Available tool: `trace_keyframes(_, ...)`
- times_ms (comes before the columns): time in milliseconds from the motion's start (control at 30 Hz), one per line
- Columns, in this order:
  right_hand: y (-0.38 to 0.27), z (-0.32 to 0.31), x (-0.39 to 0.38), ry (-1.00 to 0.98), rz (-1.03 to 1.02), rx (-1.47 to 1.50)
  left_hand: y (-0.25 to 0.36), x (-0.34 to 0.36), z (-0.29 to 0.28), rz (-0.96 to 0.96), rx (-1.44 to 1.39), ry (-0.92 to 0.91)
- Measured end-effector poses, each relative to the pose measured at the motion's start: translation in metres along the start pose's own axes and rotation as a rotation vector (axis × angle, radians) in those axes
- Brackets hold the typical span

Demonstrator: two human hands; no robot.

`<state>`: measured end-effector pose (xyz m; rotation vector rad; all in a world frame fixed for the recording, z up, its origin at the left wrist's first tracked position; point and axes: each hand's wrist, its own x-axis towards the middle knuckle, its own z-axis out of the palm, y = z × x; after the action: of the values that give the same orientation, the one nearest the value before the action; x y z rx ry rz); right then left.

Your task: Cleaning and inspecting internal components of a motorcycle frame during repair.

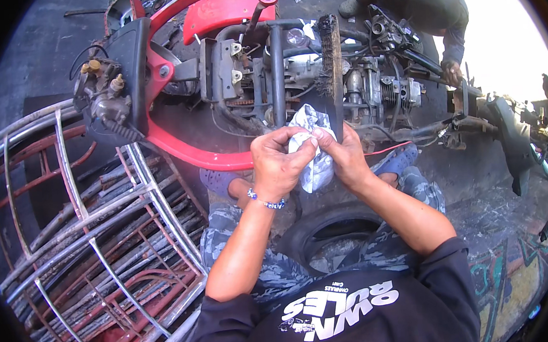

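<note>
In the head view, a crumpled white-and-grey cloth (317, 173) is near the centre of the frame. The left hand (278, 162) has its grip closed, pinching this cloth. The right hand (349, 160) also has a closed grip on the cloth, and a long wooden brush with dark bristles (336, 65) rises from it. A dark tubular metal vehicle frame (278, 75) fills the upper middle.

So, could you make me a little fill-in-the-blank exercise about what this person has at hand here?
Of the left hand and right hand, ____ touch the crumpled grey-and-white cloth.
The blue-and-white beaded bracelet circles the ____ wrist.
In the picture, the long wooden brush carries its dark bristles on its ____ side.

Missing words: both; left; left.
</note>
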<state>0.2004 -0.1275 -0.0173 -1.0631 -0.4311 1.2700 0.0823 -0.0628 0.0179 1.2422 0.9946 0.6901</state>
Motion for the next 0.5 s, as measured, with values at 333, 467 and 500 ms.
trace_keyframes(333,-0.0012,0.0001,-0.0011,-0.009,0.003,0.030,0.0043,-0.0007,-0.0024,0.031,0.047,-0.046)
trace_keyframes(467,0.0023,-0.0028,-0.0003,0.001,0.000,0.025,0.0065,-0.0017,0.0002,0.042,0.085,-0.028)
trace_keyframes(500,0.0026,-0.0046,0.0009,-0.005,0.010,0.002,0.0070,-0.0019,0.0010,0.045,0.100,-0.018)
